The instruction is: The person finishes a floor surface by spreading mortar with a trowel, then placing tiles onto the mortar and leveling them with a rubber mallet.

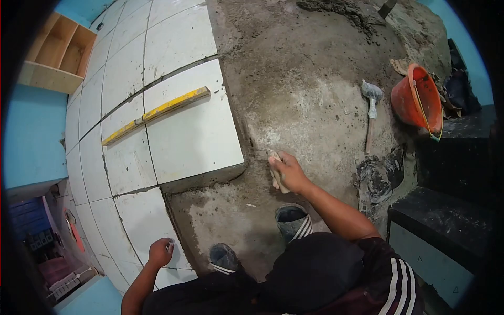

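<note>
My right hand [286,170] is closed on a pale, crumpled cloth-like piece, above the rough cement floor just right of the raised tile edge. My left hand [161,252] is closed over the white tiles at the lower left, with something small and pale at its fingertips that I cannot make out. A yellow spirit level [176,103] lies slantwise across the white tiles [194,142]. On the cement floor [315,115] at the right rests a mallet [371,100] with a grey-white head. A small white stick [251,205] lies between my hands.
An orange bucket [407,100] leans at the right, near dark steps [441,220] and a mound of mortar [415,31]. Wooden shelves [63,47] stand at the upper left. My shoes [292,218] are on the cement below. A blue crate [26,223] shows at the lower left.
</note>
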The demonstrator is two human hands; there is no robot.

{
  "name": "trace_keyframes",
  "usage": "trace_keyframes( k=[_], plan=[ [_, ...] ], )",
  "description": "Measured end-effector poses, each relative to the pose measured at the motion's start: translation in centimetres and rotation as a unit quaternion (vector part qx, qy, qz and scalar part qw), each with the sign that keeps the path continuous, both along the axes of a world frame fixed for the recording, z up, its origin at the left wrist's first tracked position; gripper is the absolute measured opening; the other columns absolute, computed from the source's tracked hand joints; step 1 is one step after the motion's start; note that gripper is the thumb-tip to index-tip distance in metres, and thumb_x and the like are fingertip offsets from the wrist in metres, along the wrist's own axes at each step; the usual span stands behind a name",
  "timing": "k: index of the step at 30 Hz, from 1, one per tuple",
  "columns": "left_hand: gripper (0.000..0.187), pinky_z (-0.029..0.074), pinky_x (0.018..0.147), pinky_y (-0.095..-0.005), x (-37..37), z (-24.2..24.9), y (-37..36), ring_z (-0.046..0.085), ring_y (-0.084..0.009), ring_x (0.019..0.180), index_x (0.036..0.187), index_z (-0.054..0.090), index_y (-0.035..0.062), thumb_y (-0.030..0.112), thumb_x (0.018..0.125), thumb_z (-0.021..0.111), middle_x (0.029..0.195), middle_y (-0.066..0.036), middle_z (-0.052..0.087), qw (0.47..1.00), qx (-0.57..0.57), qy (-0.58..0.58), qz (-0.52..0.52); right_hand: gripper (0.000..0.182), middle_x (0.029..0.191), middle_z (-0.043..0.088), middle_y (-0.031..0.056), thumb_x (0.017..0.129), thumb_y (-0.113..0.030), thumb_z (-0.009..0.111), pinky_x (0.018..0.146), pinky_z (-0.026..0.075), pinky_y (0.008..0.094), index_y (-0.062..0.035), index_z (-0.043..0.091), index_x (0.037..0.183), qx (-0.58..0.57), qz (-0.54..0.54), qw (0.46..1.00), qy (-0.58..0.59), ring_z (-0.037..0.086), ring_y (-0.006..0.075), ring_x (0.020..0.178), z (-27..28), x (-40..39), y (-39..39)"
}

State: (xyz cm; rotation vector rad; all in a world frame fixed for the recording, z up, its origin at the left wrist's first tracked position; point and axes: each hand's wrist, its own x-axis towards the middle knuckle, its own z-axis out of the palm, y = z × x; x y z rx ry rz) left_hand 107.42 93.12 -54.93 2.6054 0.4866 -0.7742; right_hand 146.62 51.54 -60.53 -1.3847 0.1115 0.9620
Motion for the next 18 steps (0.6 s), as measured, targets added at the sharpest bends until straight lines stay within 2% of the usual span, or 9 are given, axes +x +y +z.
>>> trace_keyframes(
  k=[5,12,15,18],
  plan=[
    [0.018,0.055,0.078,-0.0466,-1.4,-0.1,0.6,0.07,-0.0379,0.085,0.104,0.074,0.005,0.017,0.092,0.07,0.093,-0.017,0.072,0.999,0.007,0.03,0.011,0.036,0.079,0.059,0.0074,0.109,-0.032,0.057,0.046,0.05,0.034,-0.0012,0.056,0.127,-0.004,0.009,1.0,-0.004,0.06,0.0189,0.051,-2.3,-0.3,1.6],
    [0.019,0.056,0.08,-0.0468,-1.7,-0.3,0.9,0.071,-0.037,0.087,0.105,0.074,0.0051,0.018,0.092,0.069,0.094,-0.017,0.072,0.998,0.019,0.06,0.014,0.038,0.078,0.06,0.0065,0.109,-0.031,0.057,0.046,0.05,0.0333,-0.0014,0.056,0.132,-0.017,0.027,0.999,0.017,0.061,0.0181,0.051,1.0,-1.0,3.1],
    [0.018,0.056,0.076,-0.0469,-0.8,-1.0,1.1,0.07,-0.0363,0.081,0.103,0.074,0.0036,0.018,0.092,0.071,0.093,-0.018,0.072,0.999,0.009,0.028,-0.015,0.032,0.079,0.06,0.0075,0.109,-0.034,0.058,0.048,0.051,0.0336,-0.0031,0.057,0.118,0.018,0.062,0.998,0.025,0.061,0.0191,0.052,1.9,-1.1,1.1],
    [0.019,0.056,0.078,-0.0466,0.9,-0.6,0.6,0.07,-0.0362,0.081,0.103,0.074,0.0037,0.019,0.092,0.071,0.095,-0.018,0.072,1.0,0.006,0.015,-0.027,0.032,0.078,0.06,0.007,0.109,-0.034,0.057,0.048,0.051,0.0338,-0.0029,0.056,0.116,0.041,0.02,0.999,0.008,0.061,0.019,0.052,1.6,-2.9,0.6]
  ],
)
